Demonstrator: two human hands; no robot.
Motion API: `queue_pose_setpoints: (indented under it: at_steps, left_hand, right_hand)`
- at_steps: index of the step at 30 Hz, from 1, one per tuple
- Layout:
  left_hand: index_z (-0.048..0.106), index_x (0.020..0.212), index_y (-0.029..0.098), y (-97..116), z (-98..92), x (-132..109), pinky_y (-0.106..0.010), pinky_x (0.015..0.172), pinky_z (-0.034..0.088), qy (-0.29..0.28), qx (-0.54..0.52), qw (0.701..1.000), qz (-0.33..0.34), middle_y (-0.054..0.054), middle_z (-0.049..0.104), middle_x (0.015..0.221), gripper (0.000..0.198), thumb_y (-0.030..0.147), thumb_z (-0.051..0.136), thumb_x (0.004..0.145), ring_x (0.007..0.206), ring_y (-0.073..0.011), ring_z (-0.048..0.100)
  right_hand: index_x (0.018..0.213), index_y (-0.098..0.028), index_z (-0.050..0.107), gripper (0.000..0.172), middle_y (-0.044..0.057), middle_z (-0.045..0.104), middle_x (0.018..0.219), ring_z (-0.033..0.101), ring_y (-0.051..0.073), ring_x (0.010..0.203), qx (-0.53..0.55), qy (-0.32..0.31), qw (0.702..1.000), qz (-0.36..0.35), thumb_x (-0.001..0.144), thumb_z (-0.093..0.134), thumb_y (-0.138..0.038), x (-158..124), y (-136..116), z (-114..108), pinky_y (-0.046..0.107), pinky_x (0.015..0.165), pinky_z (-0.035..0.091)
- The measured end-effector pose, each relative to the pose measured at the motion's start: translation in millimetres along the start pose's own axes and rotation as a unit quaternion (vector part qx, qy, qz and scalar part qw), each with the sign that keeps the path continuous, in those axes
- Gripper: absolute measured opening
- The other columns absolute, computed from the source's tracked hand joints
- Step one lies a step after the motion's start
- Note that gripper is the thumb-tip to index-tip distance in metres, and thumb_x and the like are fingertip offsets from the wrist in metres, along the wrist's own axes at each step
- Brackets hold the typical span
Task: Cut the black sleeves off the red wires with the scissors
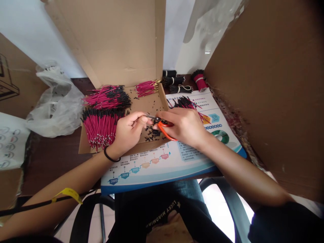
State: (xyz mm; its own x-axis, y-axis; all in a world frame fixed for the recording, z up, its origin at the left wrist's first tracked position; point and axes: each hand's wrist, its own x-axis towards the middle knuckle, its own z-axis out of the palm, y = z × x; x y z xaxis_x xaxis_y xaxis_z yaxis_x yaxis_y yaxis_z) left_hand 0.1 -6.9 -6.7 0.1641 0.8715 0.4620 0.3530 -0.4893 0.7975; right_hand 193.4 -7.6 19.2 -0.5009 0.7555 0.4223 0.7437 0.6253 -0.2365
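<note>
A thin wire [152, 117] sits pinched in my left hand [128, 135] while my right hand [183, 126] grips orange-handled scissors [165, 131] at its tip, black offcuts [152, 133] below.

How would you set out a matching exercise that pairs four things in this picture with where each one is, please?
Things:
1. Orange-handled scissors
2. Black wristband
3. Yellow tag
4. Loose black snippets

Places:
A. Lying in the cardboard tray
B. Around the left wrist
C. Held in the right hand
D. On the left forearm

Pairs: 1-C, 2-B, 3-D, 4-A
</note>
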Motion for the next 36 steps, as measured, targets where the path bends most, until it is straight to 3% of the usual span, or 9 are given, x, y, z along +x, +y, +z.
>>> queue_pose_setpoints:
  at_steps: [7, 13, 24, 33, 36]
  left_hand:
    - [0.065, 0.081, 0.017, -3.7, 1.7, -2.3, -0.022, 0.057, 0.049, -0.007, -0.019, 1.0, -0.016, -0.002, 0.07, 0.069, 0.027, 0.037, 0.05, 0.092, 0.057, -0.0088, 0.06]
    - [0.064, 0.083, 0.017, -2.0, 1.1, -0.8, -0.022, 0.057, 0.048, -0.005, -0.011, 1.0, -0.005, -0.002, 0.068, 0.067, 0.03, 0.039, 0.047, 0.093, 0.056, -0.0086, 0.058]
    - [0.06, 0.078, 0.017, 3.2, 0.5, 1.1, -0.022, 0.056, 0.049, -0.019, -0.01, 1.0, 0.002, -0.002, 0.068, 0.066, 0.033, 0.041, 0.044, 0.094, 0.056, -0.0089, 0.059]
    - [0.061, 0.081, 0.016, -1.9, 1.7, -2.6, -0.02, 0.056, 0.05, -0.023, -0.009, 0.999, 0.036, -0.002, 0.067, 0.066, 0.028, 0.03, 0.042, 0.096, 0.057, -0.0076, 0.06]
    - [0.061, 0.081, 0.016, -3.0, 1.9, -2.8, -0.019, 0.055, 0.049, -0.017, -0.011, 0.999, 0.046, -0.002, 0.067, 0.067, 0.026, 0.029, 0.044, 0.096, 0.057, -0.0072, 0.06]
  right_hand:
    - [0.09, -0.019, 0.071, 0.043, 0.003, 0.061, 0.064, 0.052, 0.012, 0.058, 0.032, -0.032, 0.999, 0.011, 0.092, 0.044, -0.052, 1.6, 2.6, -0.3, 0.027, 0.053, 0.031]
    - [0.094, -0.018, 0.07, 0.037, 0.006, 0.07, 0.078, 0.059, 0.014, 0.066, 0.054, -0.005, 0.998, 0.044, 0.09, 0.048, -0.048, 1.2, -1.9, 0.6, 0.027, 0.058, 0.037]
    - [0.095, -0.019, 0.071, 0.037, 0.003, 0.063, 0.068, 0.054, 0.013, 0.061, 0.003, 0.003, 1.0, -0.006, 0.091, 0.047, -0.048, 0.1, -1.4, 1.5, 0.027, 0.053, 0.032]
    - [0.09, -0.019, 0.071, 0.04, 0.002, 0.059, 0.062, 0.049, 0.011, 0.056, 0.037, -0.036, 0.999, -0.005, 0.093, 0.044, -0.049, 1.7, 0.6, -3.4, 0.026, 0.052, 0.028]
    - [0.093, -0.018, 0.071, 0.039, 0.003, 0.063, 0.066, 0.052, 0.011, 0.058, 0.033, -0.023, 0.999, 0.014, 0.091, 0.047, -0.049, 1.2, 0.6, -3.5, 0.026, 0.053, 0.029]
